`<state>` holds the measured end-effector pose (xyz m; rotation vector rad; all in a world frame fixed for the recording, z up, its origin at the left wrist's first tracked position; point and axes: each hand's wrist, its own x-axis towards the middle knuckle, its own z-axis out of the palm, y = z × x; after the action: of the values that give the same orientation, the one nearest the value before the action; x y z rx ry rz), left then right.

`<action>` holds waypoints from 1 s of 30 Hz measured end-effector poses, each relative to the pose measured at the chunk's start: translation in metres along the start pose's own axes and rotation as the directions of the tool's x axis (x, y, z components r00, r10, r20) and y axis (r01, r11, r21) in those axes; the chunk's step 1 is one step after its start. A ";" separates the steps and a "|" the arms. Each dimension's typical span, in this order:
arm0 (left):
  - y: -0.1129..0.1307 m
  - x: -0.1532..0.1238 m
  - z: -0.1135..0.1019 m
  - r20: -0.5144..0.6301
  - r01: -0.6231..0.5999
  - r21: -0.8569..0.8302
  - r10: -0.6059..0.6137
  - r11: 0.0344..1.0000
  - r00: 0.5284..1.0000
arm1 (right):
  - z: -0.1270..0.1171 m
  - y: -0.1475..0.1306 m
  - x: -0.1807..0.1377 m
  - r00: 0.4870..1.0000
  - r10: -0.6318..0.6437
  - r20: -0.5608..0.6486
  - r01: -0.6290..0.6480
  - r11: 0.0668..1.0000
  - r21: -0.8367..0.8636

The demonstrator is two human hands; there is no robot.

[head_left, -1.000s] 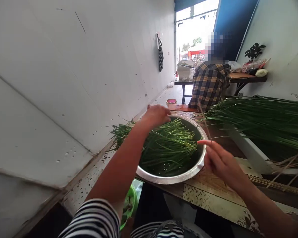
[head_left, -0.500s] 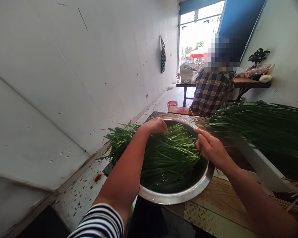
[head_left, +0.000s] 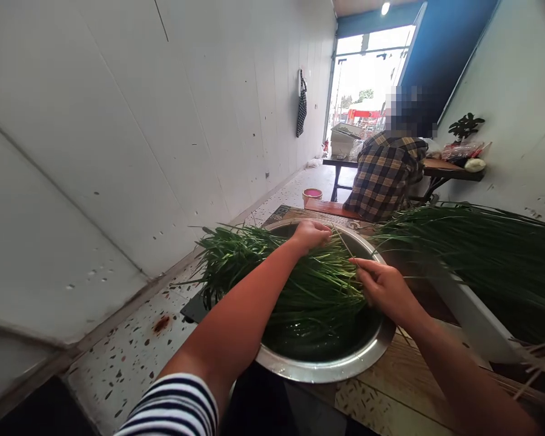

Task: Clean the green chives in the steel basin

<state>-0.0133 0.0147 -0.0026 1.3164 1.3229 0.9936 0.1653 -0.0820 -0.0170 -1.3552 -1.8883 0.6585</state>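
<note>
A wide steel bowl (head_left: 331, 367) sits at the table's left end, full of long green chives (head_left: 309, 290) whose tips hang over its left rim. My left hand (head_left: 312, 234) is closed on the chives at the bowl's far side. My right hand (head_left: 381, 286) rests on the chives at the bowl's right side, fingers curled and pinching a thin wooden skewer (head_left: 344, 243) that slants up and away.
A large heap of chives (head_left: 481, 254) lies in a white tray (head_left: 472, 315) to the right. More skewers (head_left: 538, 363) lie at the far right. A person in a plaid shirt (head_left: 384, 175) sits ahead with their back turned, by a bench and a table. A white wall runs along the left.
My right hand, open and lifted a second ago, has closed on a skewer and come down onto the chives. My left hand has shifted slightly along the far rim.
</note>
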 end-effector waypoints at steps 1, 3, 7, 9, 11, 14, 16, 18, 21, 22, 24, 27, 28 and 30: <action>0.002 -0.001 -0.002 0.016 0.023 -0.064 -0.022 0.998 1.000 | 0.001 0.002 0.001 1.000 -0.020 0.007 0.020 0.999 -0.039; 0.007 -0.004 -0.005 0.052 0.052 -0.162 -0.044 0.986 0.998 | 0.003 0.003 0.003 0.999 -0.040 0.029 0.042 0.995 -0.086; 0.011 -0.007 -0.006 0.064 0.066 -0.227 -0.053 0.972 0.997 | 0.005 0.002 0.004 0.998 -0.052 0.043 0.056 0.993 -0.106; 0.010 -0.007 -0.005 0.074 0.068 -0.233 -0.052 0.970 0.996 | 0.004 0.000 0.004 0.997 -0.061 0.048 0.065 0.994 -0.089; 0.010 -0.008 -0.004 0.124 0.094 -0.242 -0.066 0.966 0.990 | 0.003 -0.002 0.006 0.997 -0.064 0.044 0.066 0.997 -0.036; 0.013 -0.010 -0.004 0.269 0.133 -0.302 -0.049 0.944 0.962 | 0.001 -0.004 0.009 1.000 -0.019 -0.011 0.020 0.996 0.082; 0.016 -0.013 -0.005 0.326 0.143 -0.365 -0.017 0.920 0.945 | 0.001 -0.005 0.010 0.997 0.036 -0.065 -0.026 0.990 0.141; 0.018 -0.014 -0.006 0.313 0.154 -0.396 -0.025 0.905 0.950 | 0.001 -0.004 0.009 0.993 0.071 -0.097 -0.054 0.983 0.175; 0.020 -0.016 -0.006 0.266 0.164 -0.369 -0.065 0.915 0.962 | 0.002 -0.003 0.008 0.994 0.080 -0.075 -0.062 0.974 0.219; 0.019 -0.016 -0.005 0.259 0.160 -0.354 -0.068 0.922 0.963 | 0.002 -0.004 0.007 0.995 0.079 -0.061 -0.064 0.971 0.230; 0.018 -0.017 -0.003 0.252 0.153 -0.330 -0.070 0.931 0.965 | 0.001 -0.005 0.006 0.995 0.078 -0.054 -0.063 0.971 0.230; 0.016 -0.016 -0.001 0.234 0.162 -0.327 -0.086 0.931 0.969 | 0.000 -0.007 0.005 0.995 0.069 -0.069 -0.054 0.980 0.194; 0.015 -0.015 0.000 0.218 0.158 -0.334 -0.087 0.929 0.972 | 0.000 -0.006 0.005 0.995 0.063 -0.073 -0.049 0.982 0.180; 0.012 -0.011 0.000 0.188 0.145 -0.345 -0.083 0.927 0.979 | 0.001 -0.003 0.006 0.996 0.049 -0.080 -0.036 0.986 0.160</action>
<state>-0.0115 0.0043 0.0104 1.0103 1.0186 0.9640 0.1618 -0.0778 -0.0135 -1.3039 -1.7078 0.7455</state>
